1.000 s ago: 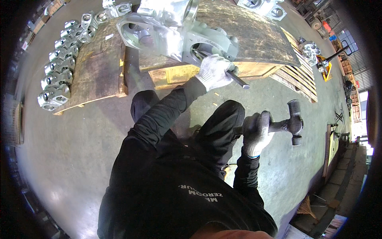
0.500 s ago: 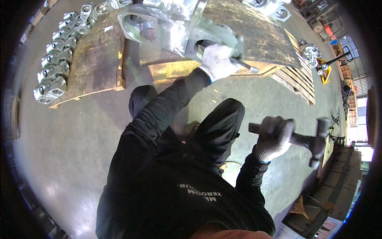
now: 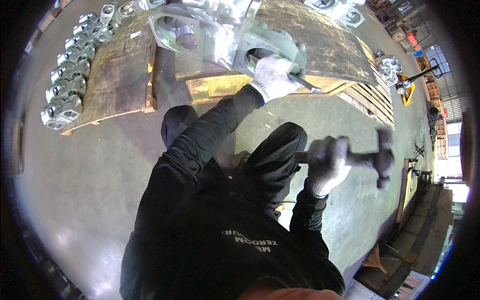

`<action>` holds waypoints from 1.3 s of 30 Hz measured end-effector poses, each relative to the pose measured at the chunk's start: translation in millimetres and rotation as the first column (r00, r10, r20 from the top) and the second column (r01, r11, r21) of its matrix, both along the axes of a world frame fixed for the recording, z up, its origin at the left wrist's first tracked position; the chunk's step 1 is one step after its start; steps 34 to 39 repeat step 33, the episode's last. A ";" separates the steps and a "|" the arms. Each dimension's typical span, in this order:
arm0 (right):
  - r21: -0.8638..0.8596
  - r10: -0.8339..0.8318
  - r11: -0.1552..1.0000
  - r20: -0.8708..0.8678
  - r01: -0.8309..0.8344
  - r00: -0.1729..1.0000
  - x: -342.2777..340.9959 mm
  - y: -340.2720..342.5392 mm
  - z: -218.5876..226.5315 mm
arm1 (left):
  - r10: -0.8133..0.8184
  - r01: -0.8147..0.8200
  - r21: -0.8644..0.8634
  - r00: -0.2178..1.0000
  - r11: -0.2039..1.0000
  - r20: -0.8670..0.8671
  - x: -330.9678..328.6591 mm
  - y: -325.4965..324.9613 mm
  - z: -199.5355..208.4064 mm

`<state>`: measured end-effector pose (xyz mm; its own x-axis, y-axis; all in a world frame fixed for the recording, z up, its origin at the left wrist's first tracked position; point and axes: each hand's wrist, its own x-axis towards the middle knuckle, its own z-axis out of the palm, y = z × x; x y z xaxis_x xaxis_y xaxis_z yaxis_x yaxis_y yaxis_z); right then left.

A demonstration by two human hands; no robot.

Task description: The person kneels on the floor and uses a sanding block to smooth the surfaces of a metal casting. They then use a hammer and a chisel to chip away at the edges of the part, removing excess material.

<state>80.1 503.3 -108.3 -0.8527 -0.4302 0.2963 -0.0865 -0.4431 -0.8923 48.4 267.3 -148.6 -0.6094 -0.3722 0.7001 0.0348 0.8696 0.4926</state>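
Observation:
In a white knit glove, my left hand (image 3: 273,77) is closed around a metal chisel (image 3: 309,86), whose butt end sticks out to the right. The chisel's other end goes toward the round opening of a large silvery metal casting (image 3: 220,42), and the glove partly hides where it meets the metal. This casting rests on a wooden pallet top (image 3: 320,50). Lower and to the right, my gloved right hand (image 3: 326,162) grips the handle of a hammer (image 3: 382,157). The hammer is held in the air, apart from the chisel, its head pointing right and blurred by motion.
Another wooden pallet (image 3: 117,75) stands at left, with a row of silvery castings (image 3: 67,87) along its edge. More castings (image 3: 340,10) lie at the far right. A slatted pallet (image 3: 370,100), a yellow pallet jack (image 3: 408,92) and a broom (image 3: 376,260) are on the right.
My right hand has swung the hammer left and slightly up, nearer the chisel. My left hand, the chisel and the casting have stayed nearly in place.

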 end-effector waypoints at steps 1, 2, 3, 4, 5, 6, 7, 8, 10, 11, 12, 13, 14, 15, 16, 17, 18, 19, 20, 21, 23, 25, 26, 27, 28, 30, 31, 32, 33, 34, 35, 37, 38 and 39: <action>-0.094 -0.013 0.995 -0.003 0.012 1.000 -1.2 2.2 1.7 | -0.040 0.040 0.009 0.998 0.999 0.049 4.2 1.0 0.0; -0.169 0.036 0.985 -0.048 -0.043 0.998 -3.5 4.2 4.1 | -0.079 0.078 0.019 0.992 0.997 0.098 7.4 2.3 -0.4; -0.152 0.029 0.987 -0.093 -0.043 0.995 -2.3 4.6 4.4 | -0.144 0.139 -0.055 0.983 0.989 -0.113 13.2 7.8 -2.9; -0.165 0.069 0.982 -0.135 -0.091 0.988 -2.1 4.0 4.5 | -0.242 0.231 -0.079 0.952 0.970 -0.186 18.4 12.2 -5.2; -0.127 0.066 0.988 -0.123 -0.082 0.990 -0.4 4.7 2.8 | -0.262 0.235 -0.146 0.943 0.961 -0.206 21.6 15.7 -7.2; -0.133 0.042 0.990 -0.104 -0.055 0.994 2.9 0.9 -3.9 | -0.289 0.243 -0.213 0.930 0.946 -0.227 22.3 18.7 -8.9; -0.064 -0.019 0.998 -0.027 0.017 0.999 4.0 0.4 -8.0 | -0.250 0.188 -0.223 0.920 0.957 -0.301 20.1 22.5 -10.0; -0.017 -0.031 0.999 -0.002 0.031 1.000 5.4 1.6 -13.7 | -0.246 0.191 -0.215 0.931 0.958 -0.269 20.0 21.2 -11.4; 0.039 -0.043 0.998 0.062 0.041 0.997 4.4 6.7 -23.4 | -0.243 0.200 -0.204 0.947 0.958 -0.209 21.3 16.3 -12.6; 0.074 -0.061 0.996 0.090 0.055 0.994 3.1 7.8 -27.6 | -0.201 0.160 -0.211 0.960 0.964 -0.192 20.7 14.7 -12.1; 0.084 -0.048 0.996 0.125 0.038 0.991 2.2 8.3 -30.9 | -0.165 0.125 -0.215 0.970 0.969 -0.180 20.2 13.9 -11.8; 0.043 -0.029 0.999 0.127 0.024 0.991 0.5 6.1 -34.5 | -0.128 0.090 -0.218 0.977 0.972 -0.168 19.8 13.3 -11.7; 0.094 -0.093 0.992 0.089 0.084 0.992 -2.0 4.1 -37.4 | -0.128 0.099 -0.243 0.986 0.965 -0.106 20.2 12.2 -12.1; 0.134 -0.130 0.984 0.057 0.121 0.990 -5.6 1.9 -39.9 | -0.127 0.111 -0.267 0.991 0.957 -0.043 21.2 10.9 -13.3; 0.135 -0.166 0.979 0.073 0.155 0.984 -5.6 1.9 -42.6 | -0.125 0.125 -0.290 0.992 0.949 0.021 22.4 10.4 -15.1; 0.183 -0.206 0.965 0.097 0.186 0.974 -5.6 1.7 -45.1 | -0.141 0.144 -0.302 0.990 0.942 0.032 24.0 11.4 -17.9; 0.200 -0.156 0.971 0.096 0.134 0.983 -4.5 5.1 -45.8 | -0.146 0.153 -0.335 0.988 0.930 0.046 25.2 10.4 -20.5; 0.216 -0.120 0.972 0.122 0.092 0.985 -3.4 8.7 -45.9 | -0.151 0.161 -0.368 0.987 0.916 0.055 26.0 8.3 -22.5; 0.221 -0.076 0.974 0.146 0.042 0.986 -2.0 9.7 -46.6 | -0.157 0.169 -0.404 0.986 0.899 0.062 26.4 6.3 -23.9; 0.270 -0.218 0.944 0.081 0.189 0.972 -1.9 4.1 -50.0 | -0.173 0.196 -0.381 0.980 0.904 0.096 27.6 6.9 -25.6; 0.318 -0.204 0.933 0.076 0.170 0.976 -2.3 6.9 -47.6 | -0.233 0.243 -0.437 0.969 0.866 0.076 23.4 -1.0 -24.6; 0.342 -0.206 0.925 0.079 0.167 0.975 0.1 11.2 -44.8 | -0.311 0.320 -0.423 0.946 0.848 0.092 18.7 -9.9 -22.3; 0.343 -0.213 0.923 0.084 0.173 0.973 1.0 15.7 -42.1 | -0.334 0.343 -0.395 0.938 0.852 0.093 17.3 -13.8 -21.3; 0.343 -0.219 0.922 0.087 0.177 0.972 1.4 18.3 -40.1 | -0.352 0.360 -0.373 0.931 0.855 0.093 15.7 -18.3 -19.6; 0.323 -0.267 0.917 0.065 0.233 0.962 -1.9 16.4 -39.6 | -0.370 0.379 -0.349 0.924 0.857 0.094 14.9 -19.7 -19.1; 0.183 -0.129 0.978 0.143 0.102 0.981 5.1 33.5 -30.6 | -0.331 0.374 -0.333 0.926 0.866 0.180 11.7 -18.1 -20.6; 0.120 -0.169 0.980 0.088 0.158 0.982 6.6 35.3 -30.0 | -0.340 0.366 -0.349 0.931 0.863 0.136 10.6 -17.6 -22.1; 0.015 -0.087 0.996 0.018 0.086 0.996 6.7 38.1 -28.8 | -0.351 0.355 -0.367 0.933 0.860 0.081 9.9 -18.2 -23.8; -0.109 0.031 0.994 0.024 -0.028 0.999 3.5 40.3 -27.4 | -0.360 0.389 -0.331 0.921 0.860 0.147 9.3 -19.6 -25.7; -0.109 0.031 0.994 0.024 -0.028 0.999 3.5 40.3 -27.4 | -0.360 0.389 -0.331 0.921 0.860 0.147 9.3 -19.6 -25.7; -0.109 0.031 0.994 0.024 -0.028 0.999 3.5 40.3 -27.4 | -0.360 0.389 -0.331 0.921 0.860 0.147 9.3 -19.6 -25.7; -0.109 0.031 0.994 0.024 -0.028 0.999 3.5 40.3 -27.4 | -0.360 0.389 -0.331 0.921 0.860 0.147 9.3 -19.6 -25.7; -0.109 0.031 0.994 0.024 -0.028 0.999 3.5 40.3 -27.4 | -0.360 0.389 -0.331 0.921 0.860 0.147 9.3 -19.6 -25.7; -0.109 0.031 0.994 0.024 -0.028 0.999 3.5 40.3 -27.4 | -0.360 0.389 -0.331 0.921 0.860 0.147 9.3 -19.6 -25.7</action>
